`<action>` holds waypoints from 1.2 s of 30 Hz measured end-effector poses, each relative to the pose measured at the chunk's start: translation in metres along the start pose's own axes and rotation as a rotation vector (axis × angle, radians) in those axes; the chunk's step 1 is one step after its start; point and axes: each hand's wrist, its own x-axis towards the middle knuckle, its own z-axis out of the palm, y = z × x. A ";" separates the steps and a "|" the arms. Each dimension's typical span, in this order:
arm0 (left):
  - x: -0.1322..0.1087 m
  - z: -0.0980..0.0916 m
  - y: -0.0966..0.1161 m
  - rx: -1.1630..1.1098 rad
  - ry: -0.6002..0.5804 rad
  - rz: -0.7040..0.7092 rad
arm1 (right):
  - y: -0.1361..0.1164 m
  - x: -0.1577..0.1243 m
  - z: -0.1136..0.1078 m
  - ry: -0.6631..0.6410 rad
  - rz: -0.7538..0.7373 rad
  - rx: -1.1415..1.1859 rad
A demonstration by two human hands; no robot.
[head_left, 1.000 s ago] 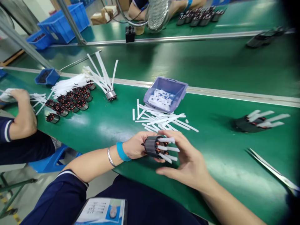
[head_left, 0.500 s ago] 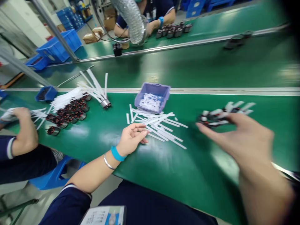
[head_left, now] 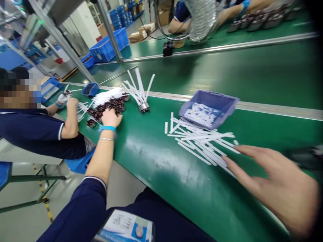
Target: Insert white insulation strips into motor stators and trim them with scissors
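My left hand, with a blue wristband and a bangle, reaches over a cluster of small round motor parts with black and red wire ends. Its fingers are spread on or just above them, and the tips are partly hidden. My right hand is open, thumb and forefinger apart with nothing between them, near the right end of a loose pile of white strips. A blurred dark part lies beyond it at the right edge. One metal-ringed motor part stands apart with long white strips sticking up.
A purple bin holds short white pieces behind the loose strips. A co-worker sits at the left, hands at the bench. A small blue bin stands by a metal post. Across the bench are a silver duct and dark parts.
My left hand has moved left from the white strips to the motor parts. My right hand has let go of the motor part it held. The view has swung left.
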 end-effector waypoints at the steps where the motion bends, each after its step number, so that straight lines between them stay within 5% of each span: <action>1: 0.005 0.001 -0.008 0.001 -0.027 0.023 | -0.001 0.000 -0.003 0.006 -0.040 -0.051; 6: -0.016 0.005 -0.021 -0.057 -0.046 0.261 | 0.004 0.009 -0.007 -0.113 -0.007 -0.060; 11: -0.066 -0.003 0.011 -0.488 -0.306 0.498 | -0.006 0.017 -0.001 -0.364 -0.043 0.035; 15: -0.102 -0.009 0.070 -1.250 -0.734 0.230 | -0.031 0.024 0.016 -0.507 -0.090 -0.011; 18: -0.117 -0.012 0.113 -1.547 -1.056 -0.008 | -0.044 0.027 0.033 -0.541 -0.070 -0.016; 23: -0.125 -0.003 0.141 -1.642 -1.261 -0.117 | -0.042 0.018 0.024 -0.450 -0.012 0.058; 26: -0.130 0.010 0.139 -1.589 -1.289 -0.130 | -0.038 0.009 -0.001 -0.367 0.182 0.366; 29: -0.137 0.017 0.137 -1.518 -1.324 -0.079 | -0.041 0.009 -0.015 -0.462 0.385 0.644; 36: -0.145 0.016 0.136 -1.467 -1.425 0.052 | -0.049 0.014 -0.008 -0.435 0.385 0.667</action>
